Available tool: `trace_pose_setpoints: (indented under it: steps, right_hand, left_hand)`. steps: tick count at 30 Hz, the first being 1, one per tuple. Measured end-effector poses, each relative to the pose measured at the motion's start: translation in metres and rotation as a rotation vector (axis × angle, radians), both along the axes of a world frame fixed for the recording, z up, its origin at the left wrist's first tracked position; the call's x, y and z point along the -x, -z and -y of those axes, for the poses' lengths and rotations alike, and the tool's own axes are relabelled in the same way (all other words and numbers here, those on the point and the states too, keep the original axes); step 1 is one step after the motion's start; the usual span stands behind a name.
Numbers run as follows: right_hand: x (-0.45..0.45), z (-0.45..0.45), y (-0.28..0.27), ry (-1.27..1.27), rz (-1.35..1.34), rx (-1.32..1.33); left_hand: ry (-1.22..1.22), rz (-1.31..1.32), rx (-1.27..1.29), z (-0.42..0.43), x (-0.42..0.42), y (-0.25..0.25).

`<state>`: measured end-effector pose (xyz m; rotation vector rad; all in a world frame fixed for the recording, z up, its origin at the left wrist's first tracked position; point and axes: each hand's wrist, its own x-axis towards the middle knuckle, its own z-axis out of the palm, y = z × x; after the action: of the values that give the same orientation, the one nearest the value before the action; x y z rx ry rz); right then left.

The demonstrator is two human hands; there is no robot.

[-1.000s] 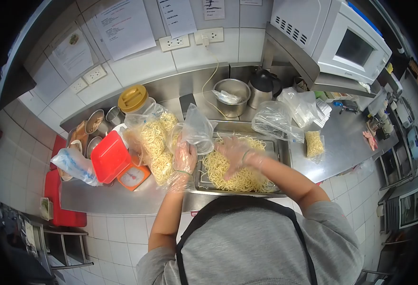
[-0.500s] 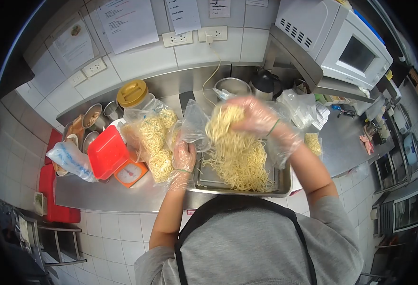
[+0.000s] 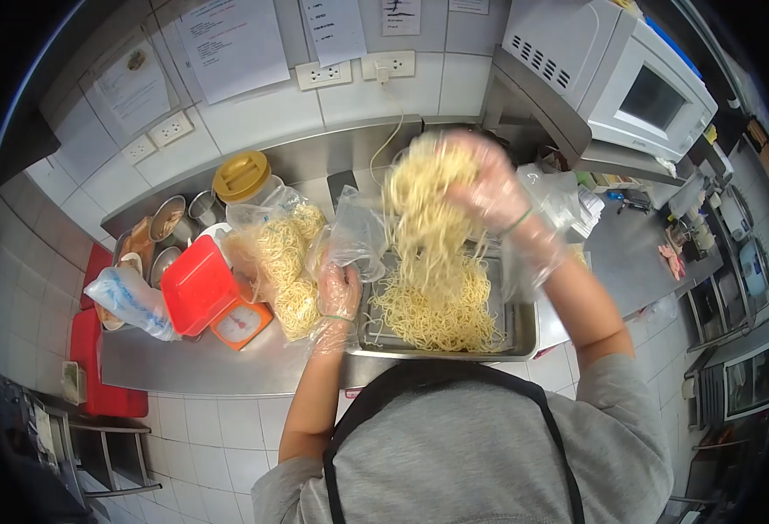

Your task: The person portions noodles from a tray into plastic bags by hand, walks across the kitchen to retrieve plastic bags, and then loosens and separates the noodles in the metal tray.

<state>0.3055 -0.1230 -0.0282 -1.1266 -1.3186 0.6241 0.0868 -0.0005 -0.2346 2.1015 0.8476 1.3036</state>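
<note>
My right hand, in a clear plastic glove, is raised and closed around a clump of yellow noodles. Strands hang from it, blurred by motion, over a metal tray. More loose noodles lie in that tray. At the tray's left edge my gloved left hand is closed on a clear plastic bag, whose mouth flares upward. Just left of this hand stand bagged noodle portions.
An orange scale with a red basin leaning over it is on the left. Behind are metal cups and a yellow-lidded container. A microwave sits on a shelf at upper right.
My right hand has risen away from me and slightly right with the noodles, which now hang in a longer bunch. My left hand stays nearly in place with the bag.
</note>
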Motion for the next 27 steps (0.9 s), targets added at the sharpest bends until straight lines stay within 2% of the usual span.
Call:
trace_pose_setpoints:
  steps: [1, 3, 5, 8, 11, 15, 17, 20, 21, 23, 27]
  right_hand:
    - [-0.005, -0.007, 0.043, -0.002, -0.008, 0.071]
    - [0.003, -0.005, 0.11, 0.103, 0.151, 0.268]
    - [0.014, -0.001, 0.145, 0.08, 0.607, 0.544]
    - [0.031, -0.003, 0.177, -0.018, 1.083, 0.57]
    - [0.059, -0.004, 0.162, 0.008, 1.278, 0.597]
    - [0.055, -0.018, 0.181, -0.051, 1.149, 0.581]
    - [0.042, -0.026, 0.186, -0.038, 1.054, 0.608]
    - [0.029, -0.003, 0.131, 0.003, 0.488, 0.546]
    - [0.02, 0.001, 0.127, -0.094, 0.316, 0.522]
    - [0.005, 0.007, 0.122, -0.279, -0.039, 0.468]
    - [-0.004, 0.019, 0.116, -0.268, 0.261, 0.673]
  left_hand:
    - [-0.023, -0.021, -0.012, -0.001, 0.001, 0.0]
    - [-0.064, -0.063, -0.031, -0.002, 0.001, 0.004]
    - [-0.038, -0.085, 0.018, -0.004, 0.002, 0.009]
    - [-0.034, -0.113, -0.013, -0.005, 0.002, 0.009]
    - [-0.042, -0.133, 0.0, -0.004, 0.001, 0.008]
    - [-0.024, -0.053, -0.067, -0.002, -0.001, 0.003]
    - [-0.093, -0.16, -0.023, -0.005, 0.002, 0.009]
    - [-0.187, -0.256, -0.048, -0.02, -0.001, 0.006]
    - [-0.214, -0.281, -0.065, -0.023, -0.004, 0.005]
    - [-0.092, -0.367, -0.105, -0.013, -0.01, -0.034]
    - [0.23, -0.448, -0.041, 0.005, -0.035, -0.054]
